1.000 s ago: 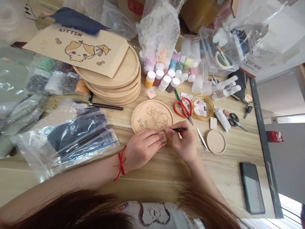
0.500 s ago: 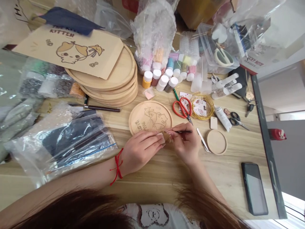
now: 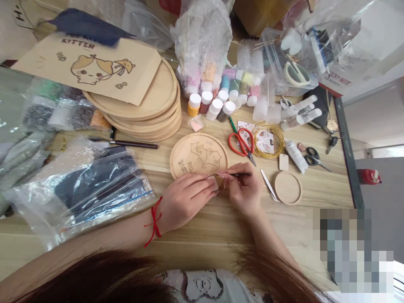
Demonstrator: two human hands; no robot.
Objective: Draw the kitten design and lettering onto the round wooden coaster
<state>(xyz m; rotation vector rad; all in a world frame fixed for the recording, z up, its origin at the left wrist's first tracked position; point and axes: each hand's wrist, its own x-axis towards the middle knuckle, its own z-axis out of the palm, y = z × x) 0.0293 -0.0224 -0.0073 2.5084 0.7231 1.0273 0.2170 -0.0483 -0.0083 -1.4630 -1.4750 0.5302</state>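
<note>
My left hand point(image 3: 186, 198), with a red string on the wrist, pinches a small wooden tag point(image 3: 216, 182) at the near edge of a round wooden plate point(image 3: 198, 156) that bears a cat drawing. My right hand point(image 3: 244, 191) is closed on a thin dark tool point(image 3: 241, 174) held level, its tip touching the tag between the two hands. Both hands rest on the wooden table point(image 3: 221, 227), just in front of the plate.
A stack of wooden plates point(image 3: 148, 113) under a kitten board point(image 3: 91, 69) sits back left. Paint bottles point(image 3: 217, 103), red scissors point(image 3: 242, 143), gold wire coil point(image 3: 269, 141), white tweezers point(image 3: 269, 185) and a small round coaster point(image 3: 287, 187) lie to the right. Plastic bags point(image 3: 88, 185) fill the left.
The view has drifted slightly, so everything sits a little further left. My hands stay together at the plate's edge, still gripping the tag and the tool.
</note>
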